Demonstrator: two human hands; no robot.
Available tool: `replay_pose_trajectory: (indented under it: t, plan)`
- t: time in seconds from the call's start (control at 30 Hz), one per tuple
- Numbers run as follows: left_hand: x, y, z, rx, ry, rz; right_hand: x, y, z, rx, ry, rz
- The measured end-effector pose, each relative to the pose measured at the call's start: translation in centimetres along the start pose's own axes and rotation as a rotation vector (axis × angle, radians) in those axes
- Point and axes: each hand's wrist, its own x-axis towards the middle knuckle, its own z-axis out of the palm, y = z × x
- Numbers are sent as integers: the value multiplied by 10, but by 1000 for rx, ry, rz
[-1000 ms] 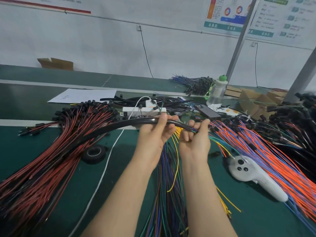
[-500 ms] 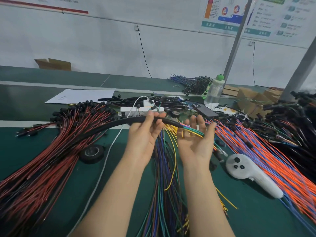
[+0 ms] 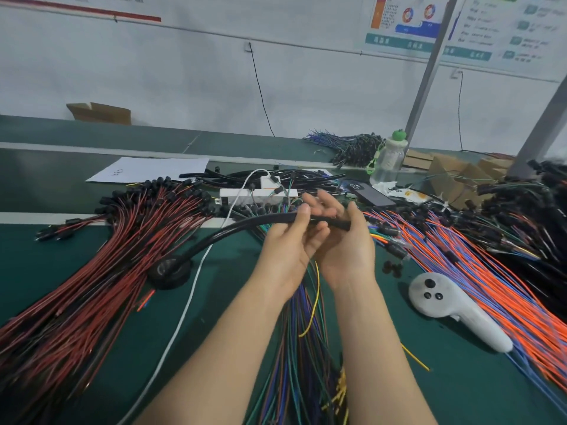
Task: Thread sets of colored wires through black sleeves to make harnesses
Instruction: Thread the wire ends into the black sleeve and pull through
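A long black sleeve (image 3: 233, 230) arcs from the tape roll at the left up to my hands at the middle of the bench. My left hand (image 3: 288, 243) grips it, thumb on top and fingers curled under. My right hand (image 3: 346, 243) holds the sleeve's right end between thumb and fingers; the fingertips are blurred. A bundle of colored wires (image 3: 302, 348), blue, green, yellow and brown, runs from under my hands toward me on the green mat. Whether wires stick out of the sleeve's end is hidden by my hands.
A big pile of red wires (image 3: 92, 271) lies at the left and orange and blue wires (image 3: 491, 271) at the right. Between them are a black tape roll (image 3: 170, 273), a white controller (image 3: 454, 305), a power strip (image 3: 257, 194), a phone (image 3: 372, 194) and a bottle (image 3: 389, 157).
The colored wire ends that showed at the sleeve's right end are no longer visible. My right hand went from flat and open to closed round the sleeve end, and both hands drew together.
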Motion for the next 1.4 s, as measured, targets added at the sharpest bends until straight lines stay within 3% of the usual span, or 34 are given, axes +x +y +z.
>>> replay_pose_trajectory:
  t: [0.07, 0.23, 0.47, 0.6, 0.77, 1.0, 1.07, 1.13, 1.2, 1.23, 1.3, 1.33, 1.4]
  plan:
    - [4, 9, -3, -23, -6, 23, -1, -5, 0, 21, 36, 6]
    - [2, 9, 0, 62, 10, 98, -2, -2, 0, 403, 144, -84]
    - [-4, -2, 8, 266, -7, 154, 0, 12, 13, 94, 117, -29]
    - [-1, 10, 2, 202, -21, 163, -10, 17, 5, 137, 65, 33]
    - [1, 8, -3, 214, -24, 174, -15, 13, 0, 448, 143, -40]
    - [-5, -2, 8, 234, -27, 53, -20, 6, 1, 270, 168, -55]
    - [-11, 4, 22, 407, -93, -90, -21, -7, -1, 273, 163, -44]
    - [-19, 22, 34, 851, -245, -202, -22, -33, -9, 321, 186, -76]
    - [-24, 46, 49, 1335, -403, -86, -25, -73, -18, 480, 215, -166]
    - [-24, 56, 60, 1487, -445, 74, -27, -93, -23, 546, 232, -212]
    - [-19, 61, 92, 1642, -516, 378, -32, -131, -27, 576, 243, -257]
    - [-15, 54, 112, 1697, -618, 412, -34, -149, -26, 554, 222, -269]
    - [-10, 29, 154, 1558, -858, 221, -40, -186, -23, 494, 141, -311]
